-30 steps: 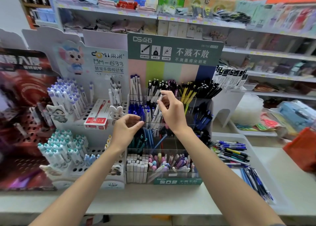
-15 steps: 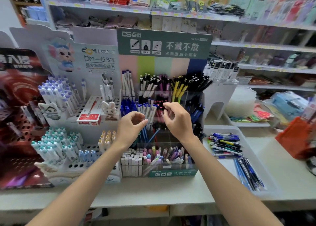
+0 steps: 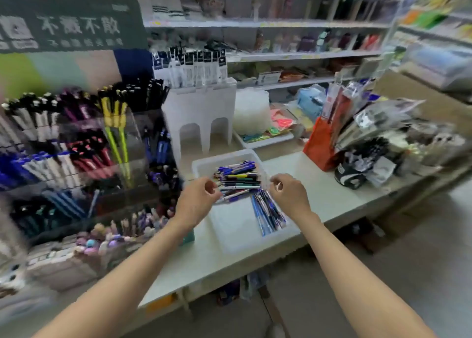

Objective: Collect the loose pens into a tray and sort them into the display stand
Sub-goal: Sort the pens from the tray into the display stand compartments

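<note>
Now, step in hand: I judge this as fetching from the tray, with both hands poised over its pens ahead of sorting them into the stand.
Left hand [image 3: 200, 198]: fingers curled, thumb and forefinger meeting at the near edge of the heap; motion blur hides whether a pen is pinched, so I cannot tell.
Right hand [image 3: 288, 192]: loosely curled over the tray's right side, nothing seen in it.
Tray [image 3: 237, 238]: white, shallow, on the table [image 3: 332, 197], just right of the display stand [image 3: 122, 143].
Pens [image 3: 237, 181]: a mixed heap lying crosswise at the tray's far end, mostly blue and dark, one yellow.
Blue bundle [image 3: 268, 213]: more pens, lying lengthwise along the right wall.
Next move, as I judge it: lift pens of one kind, match their colour to a clear compartment, and slot them upright.
</note>
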